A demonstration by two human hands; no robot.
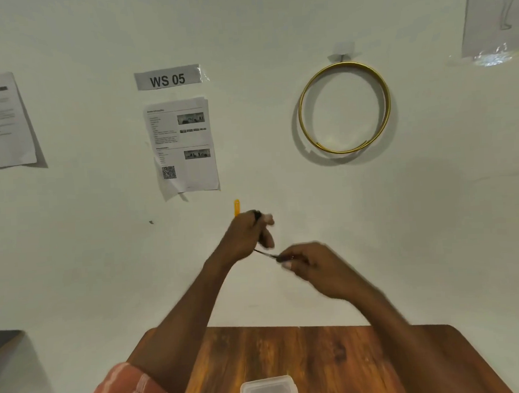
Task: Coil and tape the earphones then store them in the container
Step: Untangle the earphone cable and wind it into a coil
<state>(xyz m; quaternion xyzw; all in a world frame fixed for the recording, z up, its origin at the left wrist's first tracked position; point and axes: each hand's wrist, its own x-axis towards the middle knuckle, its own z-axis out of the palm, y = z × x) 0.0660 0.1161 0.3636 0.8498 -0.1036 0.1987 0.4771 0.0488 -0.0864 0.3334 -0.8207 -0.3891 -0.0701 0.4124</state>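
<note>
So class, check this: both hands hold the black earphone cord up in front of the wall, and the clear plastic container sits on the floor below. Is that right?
Not quite. In the head view the container sits on the wooden table, not on the floor. The rest holds: the left hand and right hand hold the black earphone cord up in front of the wall.

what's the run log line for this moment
phase: coiling | left hand: shut on earphone cable | right hand: shut on cable | container: on table, lid on | tape: not seen
</note>
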